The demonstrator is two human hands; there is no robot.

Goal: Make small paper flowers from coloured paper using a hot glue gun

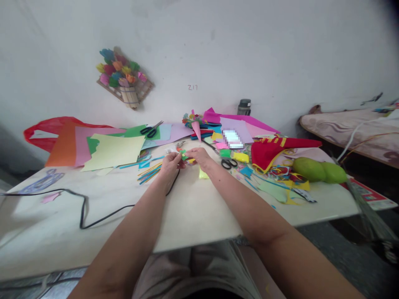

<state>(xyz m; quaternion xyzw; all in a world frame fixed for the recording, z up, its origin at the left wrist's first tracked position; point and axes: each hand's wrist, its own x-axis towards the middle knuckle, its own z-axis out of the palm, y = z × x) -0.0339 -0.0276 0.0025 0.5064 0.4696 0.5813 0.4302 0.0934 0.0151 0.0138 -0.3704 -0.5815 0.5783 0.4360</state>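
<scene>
Over the middle of the table, my left hand point(172, 162) pinches a small green piece point(183, 154), which looks like cut paper. My right hand point(199, 157) has its fingers closed on the other side of the same piece. Its exact shape is too small to tell. Blue and yellow thin strips point(150, 172) lie beside my left hand. Close to my right wrist is a bright yellow packet point(203, 174), partly hidden by the arm. A pink paper cone point(196, 129) with small coloured paper shapes stands just beyond my hands.
Coloured sheets point(115, 151) and dark scissors point(151, 130) lie back left. On the right are black-handled scissors point(229, 163), a phone point(233, 138), red cloth point(271, 151), paper scraps and green fruit point(318, 170). A black cable point(83, 207) crosses the left side.
</scene>
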